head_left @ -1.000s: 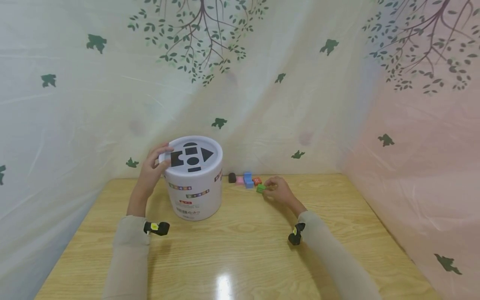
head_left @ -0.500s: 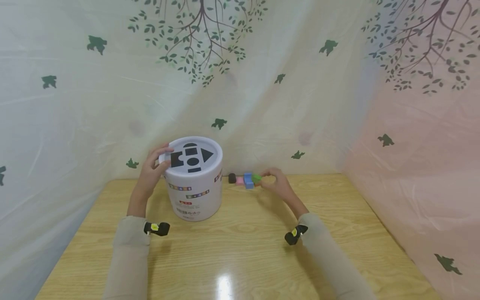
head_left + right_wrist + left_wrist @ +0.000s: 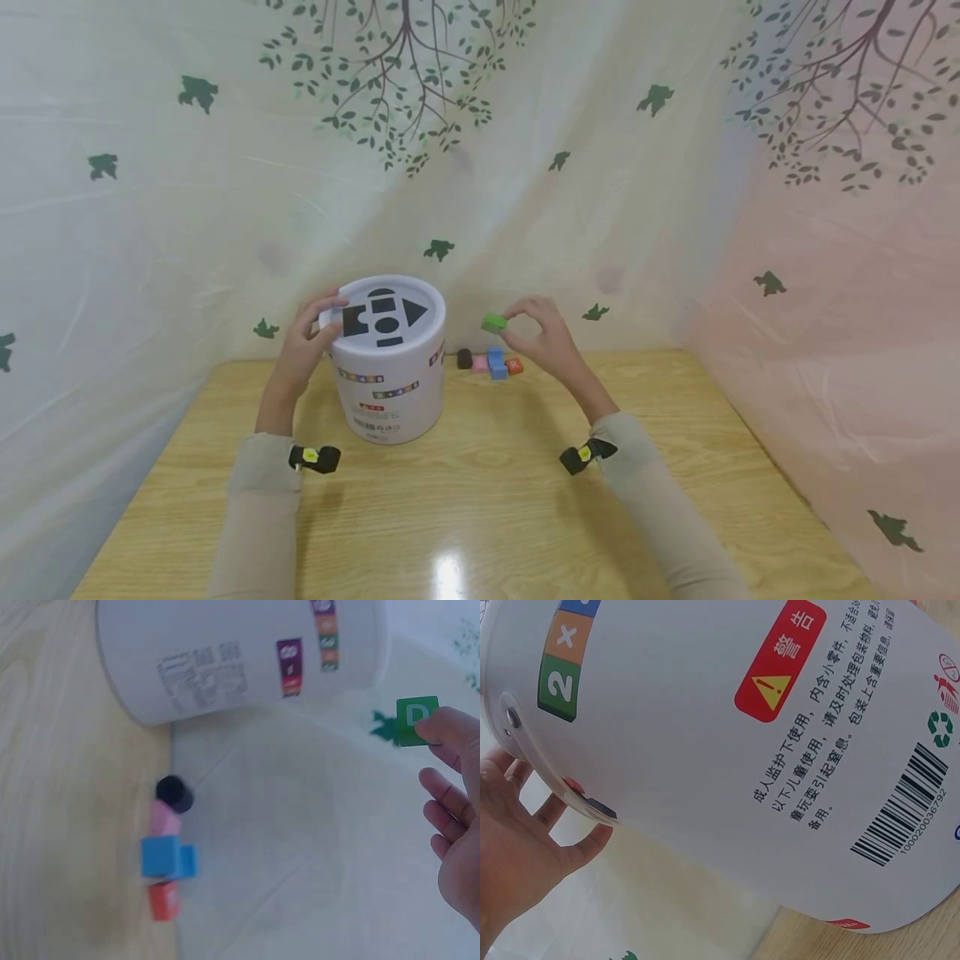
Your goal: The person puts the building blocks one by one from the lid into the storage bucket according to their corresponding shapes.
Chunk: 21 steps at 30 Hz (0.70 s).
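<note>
In the head view, my left hand [image 3: 302,343] holds the lid rim of a large white bucket [image 3: 390,387], with fingers and thumb bent over the edge. Black shape-sorter cutouts mark the grey lid [image 3: 405,329]. The left wrist view shows my fingers [image 3: 549,812] at the rim, their tips partly hidden by it. My right hand [image 3: 546,337] pinches a green block [image 3: 494,322] between thumb and finger, up above the table and right of the bucket. A letter D shows on that green block [image 3: 417,720] in the right wrist view.
Along the table's back edge, right of the bucket, lie a black block [image 3: 465,359], a pink block [image 3: 480,363], a blue notched block [image 3: 497,364] and a red block [image 3: 513,366]. A leaf-printed curtain [image 3: 525,233] hangs behind the wooden table [image 3: 480,483].
My right hand has taken up the green block from beside the red one and moved it up and left. The left hand and the bucket have stayed in place.
</note>
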### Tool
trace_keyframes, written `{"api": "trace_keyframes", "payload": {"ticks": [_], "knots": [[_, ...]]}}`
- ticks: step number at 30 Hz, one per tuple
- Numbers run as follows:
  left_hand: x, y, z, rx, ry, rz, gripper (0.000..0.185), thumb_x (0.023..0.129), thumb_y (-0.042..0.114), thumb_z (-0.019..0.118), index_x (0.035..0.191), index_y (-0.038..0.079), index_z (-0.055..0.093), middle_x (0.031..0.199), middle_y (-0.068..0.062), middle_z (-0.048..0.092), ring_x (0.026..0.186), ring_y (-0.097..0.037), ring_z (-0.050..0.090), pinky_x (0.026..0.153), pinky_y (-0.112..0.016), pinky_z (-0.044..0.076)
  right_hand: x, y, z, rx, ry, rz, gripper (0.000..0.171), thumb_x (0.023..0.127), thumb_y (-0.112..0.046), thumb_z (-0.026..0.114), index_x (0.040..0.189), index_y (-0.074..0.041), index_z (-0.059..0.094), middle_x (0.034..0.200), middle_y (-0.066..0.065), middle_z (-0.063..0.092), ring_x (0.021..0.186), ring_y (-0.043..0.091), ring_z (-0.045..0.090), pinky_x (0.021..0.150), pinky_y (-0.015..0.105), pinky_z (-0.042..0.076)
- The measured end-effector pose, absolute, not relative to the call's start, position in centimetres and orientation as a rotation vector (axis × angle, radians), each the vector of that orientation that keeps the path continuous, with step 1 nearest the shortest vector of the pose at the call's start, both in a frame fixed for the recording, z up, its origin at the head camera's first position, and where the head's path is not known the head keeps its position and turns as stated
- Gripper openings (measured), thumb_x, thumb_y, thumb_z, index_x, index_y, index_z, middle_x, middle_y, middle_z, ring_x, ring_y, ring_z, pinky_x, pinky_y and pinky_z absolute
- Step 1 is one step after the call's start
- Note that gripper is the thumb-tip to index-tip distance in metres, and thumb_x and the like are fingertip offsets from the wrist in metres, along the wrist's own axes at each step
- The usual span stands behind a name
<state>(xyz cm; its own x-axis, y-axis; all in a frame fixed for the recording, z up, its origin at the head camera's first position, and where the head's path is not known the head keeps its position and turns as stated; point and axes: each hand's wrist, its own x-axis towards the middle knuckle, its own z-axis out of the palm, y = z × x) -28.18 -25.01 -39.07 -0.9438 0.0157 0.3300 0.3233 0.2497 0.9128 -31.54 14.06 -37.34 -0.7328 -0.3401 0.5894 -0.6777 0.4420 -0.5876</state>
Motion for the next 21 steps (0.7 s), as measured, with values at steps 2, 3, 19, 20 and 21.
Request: {"api": "trace_keyframes", "payload": {"ticks": [2, 3, 19, 20, 21], "knots": [[-28.2, -25.0, -39.1, -0.316, -2.270, -1.750, 0.045, 0.102, 0.019, 0.053, 0.144, 0.004, 0.049, 0.169, -0.007, 0.024, 0.156, -0.035, 0.015, 0.122, -0.071, 0.016, -31.1, 13.4, -36.3, 0.891, -2.285, 1.175, 0.021, 0.085, -0.008, 0.079, 0.105, -0.005, 0.071, 0.113, 0.012, 0.067, 0.114, 0.030, 0.048, 0.099, 0.045, 0.040], [-28.1, -25.0, -39.1, -0.318, -2.269, -1.748, 0.045, 0.102, 0.020, 0.053, 0.144, 0.005, 0.049, 0.169, -0.006, 0.024, 0.156, -0.035, 0.015, 0.122, -0.071, 0.016, -30.9, 13.1, -35.8, 0.908, -2.274, 1.168, 0.021, 0.085, -0.008, 0.079, 0.105, -0.005, 0.072, 0.113, 0.012, 0.067, 0.114, 0.030, 0.047, 0.098, 0.045, 0.039], [-28.2, -25.0, -39.2, -0.327, -2.258, -1.756, 0.045, 0.102, 0.021, 0.053, 0.144, 0.005, 0.049, 0.168, -0.007, 0.024, 0.156, -0.035, 0.016, 0.122, -0.072, 0.016, -29.1, 7.8, -31.0, 1.071, -2.240, 1.075, 0.023, 0.085, -0.013, 0.079, 0.106, -0.007, 0.072, 0.113, 0.009, 0.065, 0.118, 0.027, 0.044, 0.102, 0.045, 0.039], [-28.2, -25.0, -39.2, -0.328, -2.256, -1.757, 0.045, 0.102, 0.021, 0.053, 0.144, 0.005, 0.050, 0.168, -0.007, 0.024, 0.156, -0.035, 0.016, 0.122, -0.072, 0.016, -29.1, 7.5, -30.9, 1.080, -2.244, 1.074, 0.023, 0.085, -0.013, 0.079, 0.106, -0.007, 0.072, 0.113, 0.009, 0.064, 0.119, 0.027, 0.044, 0.102, 0.046, 0.040], [-28.2, -25.0, -39.2, -0.331, -2.254, -1.756, 0.045, 0.102, 0.021, 0.053, 0.144, 0.005, 0.050, 0.168, -0.007, 0.024, 0.156, -0.035, 0.016, 0.122, -0.072, 0.016, -29.1, 7.2, -30.8, 1.090, -2.250, 1.072, 0.022, 0.085, -0.013, 0.079, 0.105, -0.008, 0.072, 0.114, 0.009, 0.064, 0.119, 0.027, 0.044, 0.103, 0.046, 0.040]]}}
